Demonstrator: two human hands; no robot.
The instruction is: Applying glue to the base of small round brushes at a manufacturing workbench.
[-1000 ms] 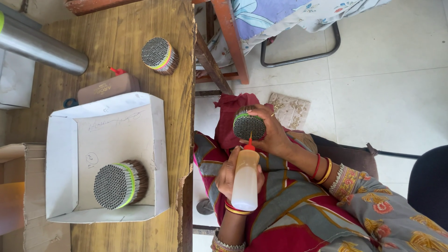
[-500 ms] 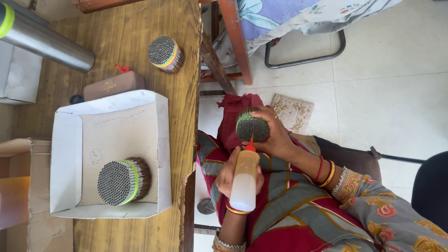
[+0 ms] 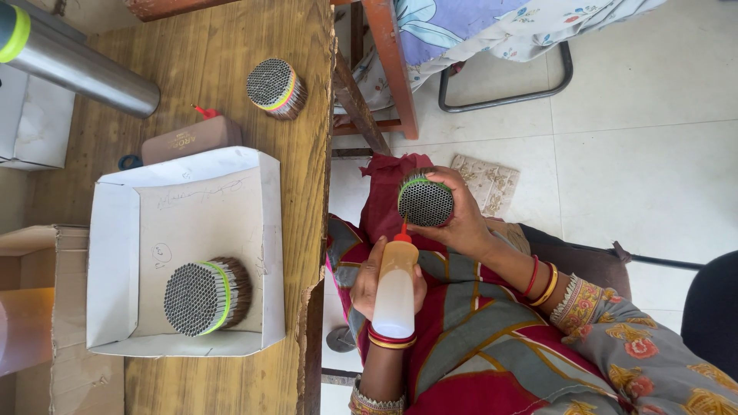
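My right hand [image 3: 461, 219] grips a round bundle of thin dark tubes [image 3: 425, 201] bound with a green band, its open ends facing the camera. My left hand [image 3: 377, 288] is closed around a pale squeeze bottle [image 3: 395, 288]. The bottle's red nozzle [image 3: 404, 229] touches the lower edge of the bundle's face. Both hands are over my lap, just off the wooden table's edge [image 3: 319, 192]. On the table a second bundle [image 3: 206, 296] lies in a white cardboard tray [image 3: 115, 253], and a third bundle [image 3: 275, 87] lies farther along the table.
A steel cylinder [image 3: 77, 65] lies at the table's far corner, next to a brown case [image 3: 192, 138]. A cardboard box [image 3: 46, 323] is beside the tray. A chair frame with a flowered cloth [image 3: 477, 31] and a dark chair [image 3: 711, 315] stand on the tiled floor.
The view has drifted slightly, so the table and tray sit a little more to the right. Both hands keep their grip, with the nozzle still at the bundle.
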